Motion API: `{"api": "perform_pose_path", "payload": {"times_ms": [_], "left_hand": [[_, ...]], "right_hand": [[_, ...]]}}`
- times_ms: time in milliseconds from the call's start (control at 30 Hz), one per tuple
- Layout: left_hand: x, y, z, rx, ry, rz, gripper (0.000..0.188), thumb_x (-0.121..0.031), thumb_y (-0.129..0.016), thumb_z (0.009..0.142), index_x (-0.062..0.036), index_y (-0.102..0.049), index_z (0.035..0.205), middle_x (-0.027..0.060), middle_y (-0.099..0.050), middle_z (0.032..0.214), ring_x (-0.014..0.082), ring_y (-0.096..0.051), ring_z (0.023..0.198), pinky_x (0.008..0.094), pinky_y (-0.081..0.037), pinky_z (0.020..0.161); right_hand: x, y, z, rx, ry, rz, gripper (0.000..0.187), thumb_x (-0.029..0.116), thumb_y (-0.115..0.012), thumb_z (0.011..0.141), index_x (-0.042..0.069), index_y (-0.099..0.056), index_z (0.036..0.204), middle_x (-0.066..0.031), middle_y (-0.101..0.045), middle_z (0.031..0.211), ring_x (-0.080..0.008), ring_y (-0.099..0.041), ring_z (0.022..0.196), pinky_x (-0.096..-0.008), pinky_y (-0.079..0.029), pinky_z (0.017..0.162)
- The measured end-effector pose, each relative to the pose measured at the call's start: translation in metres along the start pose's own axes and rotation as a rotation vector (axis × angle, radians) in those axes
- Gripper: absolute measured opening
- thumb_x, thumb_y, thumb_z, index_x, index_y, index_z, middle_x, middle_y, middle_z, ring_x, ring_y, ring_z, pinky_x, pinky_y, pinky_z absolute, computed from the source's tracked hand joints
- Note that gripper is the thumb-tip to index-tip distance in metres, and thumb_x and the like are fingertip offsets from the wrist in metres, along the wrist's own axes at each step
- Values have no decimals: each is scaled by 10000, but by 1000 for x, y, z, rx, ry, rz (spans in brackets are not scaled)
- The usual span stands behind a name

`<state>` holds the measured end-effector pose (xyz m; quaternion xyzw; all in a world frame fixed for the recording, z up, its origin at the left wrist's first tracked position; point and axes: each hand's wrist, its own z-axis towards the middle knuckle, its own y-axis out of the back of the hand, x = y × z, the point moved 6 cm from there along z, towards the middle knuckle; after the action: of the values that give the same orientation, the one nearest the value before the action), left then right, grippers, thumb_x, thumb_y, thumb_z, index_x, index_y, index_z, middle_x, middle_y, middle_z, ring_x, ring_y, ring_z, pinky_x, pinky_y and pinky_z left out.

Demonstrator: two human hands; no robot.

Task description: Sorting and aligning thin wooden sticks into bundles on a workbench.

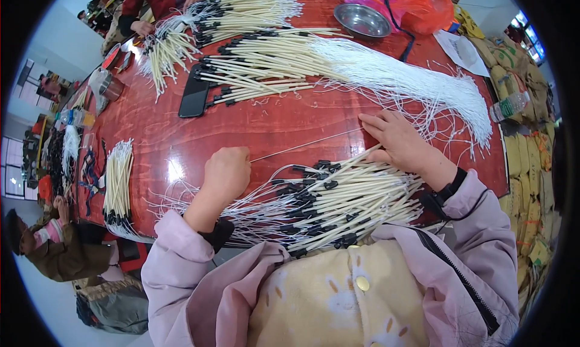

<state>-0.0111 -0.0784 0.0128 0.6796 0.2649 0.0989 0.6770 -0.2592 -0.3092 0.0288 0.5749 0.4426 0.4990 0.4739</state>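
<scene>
Left hand (229,173) clenched on a taut cord (307,144), grip of right hand (396,140) unclear from here; loose strings (258,215) might snag it.

Runs thin, pale and nearly straight as a white cord (305,145), slanting up from the curled left hand (226,173) to the fingertips of the right hand (396,141). Seems held at that upper end, though too fine there to be sure. Lie just below, loosely heaped, as cream sticks (362,202) with black end pieces (327,165) mostly leftward, trailing tangled white strands (260,211).
</scene>
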Motion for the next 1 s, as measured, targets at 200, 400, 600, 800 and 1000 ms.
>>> {"api": "perform_pose_path", "payload": {"times_ms": [200,400,600,800,1000], "left_hand": [[8,9,19,232,-54,105,197,-201,-691,842,-32,-665,941,214,-706,962,418,-683,923,527,-548,782],[-3,30,92,-203,-255,67,236,-170,-699,826,-48,-641,1019,159,-679,1031,371,-676,991,503,-558,812],[-4,13,136,-372,-453,245,154,-134,-620,863,-91,-655,1007,96,-634,996,299,-658,987,454,-545,790],[-5,7,145,-373,-601,343,145,-129,-576,890,-114,-647,1015,79,-633,987,266,-659,983,411,-510,812],[-25,19,134,-445,-657,339,157,-121,-569,885,-132,-632,1029,72,-627,979,256,-664,943,415,-498,811]], "right_hand": [[0,0,2,19,-1,23,889,649,-576,844,-105,-586,1315,-174,-507,1485,-352,-479,1235,-447,-377,1075],[-1,-5,0,17,20,-1,920,665,-567,843,-128,-575,1311,-191,-503,1484,-368,-480,1242,-455,-390,1085],[6,-2,1,-7,-2,16,916,647,-587,837,-138,-567,1308,-201,-496,1488,-377,-483,1242,-464,-395,1091],[3,-4,2,-20,-29,51,915,630,-618,822,-142,-561,1311,-214,-492,1485,-383,-484,1241,-469,-394,1094],[4,-10,1,-25,-33,70,911,617,-630,825,-155,-558,1301,-226,-495,1474,-391,-483,1242,-475,-395,1095]]}}
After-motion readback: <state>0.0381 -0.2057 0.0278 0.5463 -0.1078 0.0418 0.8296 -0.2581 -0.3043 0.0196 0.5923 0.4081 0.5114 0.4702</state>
